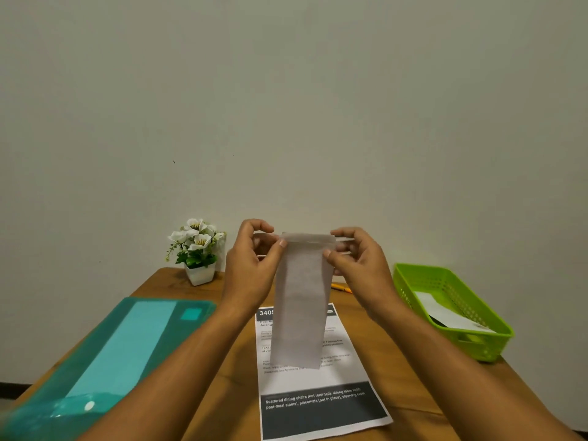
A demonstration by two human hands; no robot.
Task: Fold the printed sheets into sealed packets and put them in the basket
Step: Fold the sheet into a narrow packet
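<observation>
A folded white paper packet (pixel 300 300) hangs upright in the air above the table, long and narrow, with a small flap turned over along its top edge. My left hand (pixel 256 259) pinches its top left corner and my right hand (pixel 356 259) pinches its top right corner. Under it a printed sheet (pixel 321 399) lies flat on the wooden table (pixel 229 377), white with dark bands of text. A green plastic basket (pixel 451 310) stands at the right with one folded white packet (pixel 448 313) lying inside.
A teal plastic folder (pixel 117 351) covers the table's left side. A small white pot of white flowers (pixel 197 249) stands at the back by the wall. An orange pen (pixel 342 288) lies behind my right hand.
</observation>
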